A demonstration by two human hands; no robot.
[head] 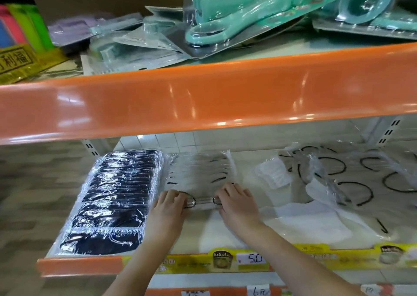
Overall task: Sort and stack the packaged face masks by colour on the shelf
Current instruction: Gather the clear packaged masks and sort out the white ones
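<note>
Roughly halfway, judging by the lower shelf (196,239): the dark navy masks (115,196) sit as one neat overlapping row at the left end, looks done. Just right of it a white-mask stack (200,174) with black ear loops is being squared up; left hand (168,207) and right hand (237,202) both at its near edge, fingers curled down onto the front packet, one at each end. Looks like a light pinch on the wrapper, but blur hides the fingertips, so how firm the hold is I cannot tell. Still left: the loose white masks (343,183) strewn over the right part of the same shelf, tilted and overlapping, unsorted. Upper shelf holds a muddle of clear packets (135,38) plus teal blister-packed items (237,18); whether those packets are masks is unclear. Writing: price tag (252,259) on the yellow front strip reads about "5.0"; a handwritten tag (261,291) below reads "6元"; a yellow sign (17,61) top left shows "利福", rest cut off. Strip's other print too blurred.
</note>
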